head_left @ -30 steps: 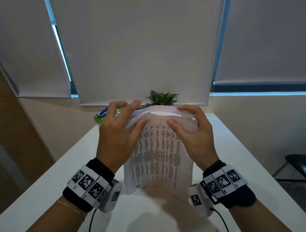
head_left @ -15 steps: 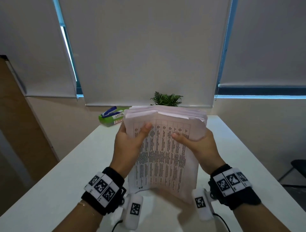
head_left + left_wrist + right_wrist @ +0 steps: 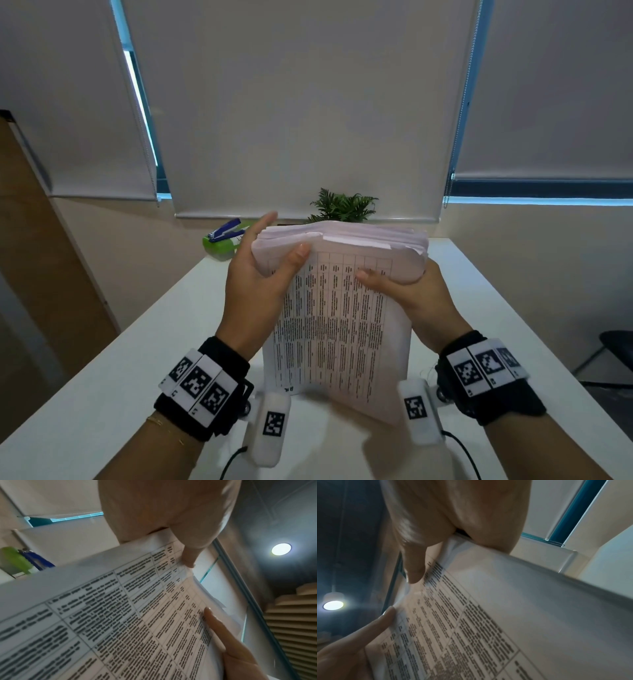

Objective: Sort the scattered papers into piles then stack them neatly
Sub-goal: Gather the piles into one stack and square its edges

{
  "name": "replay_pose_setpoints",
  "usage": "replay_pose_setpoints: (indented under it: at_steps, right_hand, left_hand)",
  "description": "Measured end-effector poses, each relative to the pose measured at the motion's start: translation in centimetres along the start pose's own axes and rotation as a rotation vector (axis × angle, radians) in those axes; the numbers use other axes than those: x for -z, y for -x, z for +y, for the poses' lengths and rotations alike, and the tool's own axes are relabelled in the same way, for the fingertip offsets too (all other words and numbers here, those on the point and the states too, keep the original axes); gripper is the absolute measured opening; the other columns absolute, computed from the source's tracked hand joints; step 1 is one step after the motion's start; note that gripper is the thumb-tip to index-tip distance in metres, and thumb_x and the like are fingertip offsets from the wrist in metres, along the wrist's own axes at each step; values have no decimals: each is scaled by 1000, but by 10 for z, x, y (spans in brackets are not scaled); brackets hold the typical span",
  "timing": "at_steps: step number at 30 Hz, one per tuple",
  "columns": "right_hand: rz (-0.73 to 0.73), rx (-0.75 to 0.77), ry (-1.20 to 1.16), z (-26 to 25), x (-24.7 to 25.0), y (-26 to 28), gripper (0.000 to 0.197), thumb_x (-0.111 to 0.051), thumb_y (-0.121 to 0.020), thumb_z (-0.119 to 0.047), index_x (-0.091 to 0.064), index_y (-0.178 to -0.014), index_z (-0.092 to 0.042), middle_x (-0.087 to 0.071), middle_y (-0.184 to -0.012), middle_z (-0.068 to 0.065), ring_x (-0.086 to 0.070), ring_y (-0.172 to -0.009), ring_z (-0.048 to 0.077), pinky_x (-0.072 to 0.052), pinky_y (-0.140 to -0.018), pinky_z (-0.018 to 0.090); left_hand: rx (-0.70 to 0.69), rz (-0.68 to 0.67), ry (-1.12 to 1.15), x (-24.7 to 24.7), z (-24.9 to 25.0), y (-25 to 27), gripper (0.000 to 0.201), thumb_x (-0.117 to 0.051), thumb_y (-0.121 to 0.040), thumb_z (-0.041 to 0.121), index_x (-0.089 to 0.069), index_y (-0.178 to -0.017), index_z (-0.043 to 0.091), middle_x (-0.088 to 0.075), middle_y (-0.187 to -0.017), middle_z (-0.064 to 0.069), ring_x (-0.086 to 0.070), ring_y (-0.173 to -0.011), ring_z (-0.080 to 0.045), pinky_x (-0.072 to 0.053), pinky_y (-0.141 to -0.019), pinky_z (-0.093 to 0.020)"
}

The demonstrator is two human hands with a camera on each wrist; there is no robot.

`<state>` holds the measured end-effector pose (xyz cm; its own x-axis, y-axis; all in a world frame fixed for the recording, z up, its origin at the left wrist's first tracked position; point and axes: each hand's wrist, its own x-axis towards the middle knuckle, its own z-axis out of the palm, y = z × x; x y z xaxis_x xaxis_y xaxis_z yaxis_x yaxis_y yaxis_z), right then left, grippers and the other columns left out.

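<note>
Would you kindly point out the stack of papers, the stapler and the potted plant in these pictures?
stack of papers (image 3: pixel 342 325): head view, on the printed table of the front sheet.
stapler (image 3: pixel 224 230): head view, on its blue top arm.
potted plant (image 3: pixel 342 205): head view, on the green fronds above the papers.

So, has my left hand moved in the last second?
Yes. The left hand came off the top edge of the paper stack, down to its left side, and no longer overlaps the green box behind.
</note>
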<state>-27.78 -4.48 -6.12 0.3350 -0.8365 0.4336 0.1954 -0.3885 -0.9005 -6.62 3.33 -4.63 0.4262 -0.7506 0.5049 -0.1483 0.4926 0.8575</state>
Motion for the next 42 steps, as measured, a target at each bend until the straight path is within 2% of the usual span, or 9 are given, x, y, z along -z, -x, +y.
replay_pose_setpoints:
  at_steps: [4, 8, 12, 17, 26, 32, 36, 39, 42]
  right_hand:
    - [102, 11, -19, 5, -4, -2, 37, -80, -86, -13, -71, -121, -5, -79, -109, 13, -77, -102, 31, -60, -93, 54]
    - [252, 58, -6, 15, -9, 7, 42, -83, -85, -20, -65, -124, -20, -78, -111, 4, -76, -102, 24, -63, -84, 43]
    - [253, 14, 74, 34, -13, 35, 32, -72, -96, -20, -57, -123, -26, -75, -111, -9, -74, -104, 13, -63, -82, 32]
    - [286, -41, 61, 49, -26, 64, 36, -52, -107, -17, -39, -135, -36, -69, -109, -28, -70, -100, -4, -58, -74, 14]
    - [246, -120, 144, 55, -37, 79, 54, -58, -100, -3, -38, -134, -40, -65, -111, -33, -64, -105, -11, -50, -87, 22]
    - [252, -50, 215, 51, -42, 75, 33, -49, -106, -3, -38, -125, -28, -61, -110, -19, -64, -92, -13, -53, -70, 8]
    - [264, -65, 248, 57, -53, 78, 35, -45, -109, -14, -37, -112, -49, -63, -105, -31, -67, -95, -5, -56, -78, 23]
    - [291, -86, 235, 55, -51, 74, 30, -48, -109, -20, -36, -115, -47, -64, -109, -20, -69, -89, 1, -62, -79, 36]
    - [328, -63, 187, 52, -47, 71, 32, -51, -108, -22, -34, -129, -40, -63, -112, -16, -70, -87, -2, -59, -69, 23]
  left_hand:
    - [-9, 58, 16, 1, -6, 1, 70, -73, -97, 26, -37, -156, 36, -71, -117, 11, -77, -98, -8, -65, -74, -26]
    - [112, 40, -11, -2, -29, 15, 36, -70, -98, 32, -60, -132, 26, -79, -113, 9, -76, -101, -6, -64, -78, -24]
    - [157, 99, -45, 1, -45, 28, 22, -63, -102, 36, -58, -122, 28, -77, -110, 10, -74, -94, 0, -63, -84, -30]
    - [161, 95, -39, -6, -50, 48, 30, -57, -106, 34, -49, -135, 32, -71, -116, 19, -67, -96, 12, -51, -76, -17]
    - [198, 106, -46, 14, -58, 46, 19, -66, -100, 38, -63, -112, 24, -77, -104, 19, -71, -92, 7, -53, -72, -9]
    - [79, 151, -58, 6, -50, 54, 18, -61, -104, 35, -60, -119, 24, -76, -109, 15, -72, -98, 5, -55, -73, -8]
    - [51, 144, -75, -2, -55, 63, 7, -57, -105, 36, -55, -112, 37, -73, -107, 28, -71, -101, 7, -55, -76, -9]
    - [52, 151, -81, 1, -58, 63, 18, -62, -103, 38, -53, -117, 30, -74, -106, 21, -71, -98, 5, -56, -75, -11]
    - [89, 158, -73, 3, -56, 60, 34, -69, -98, 41, -52, -122, 24, -75, -107, 16, -72, -98, 5, -56, -74, -10]
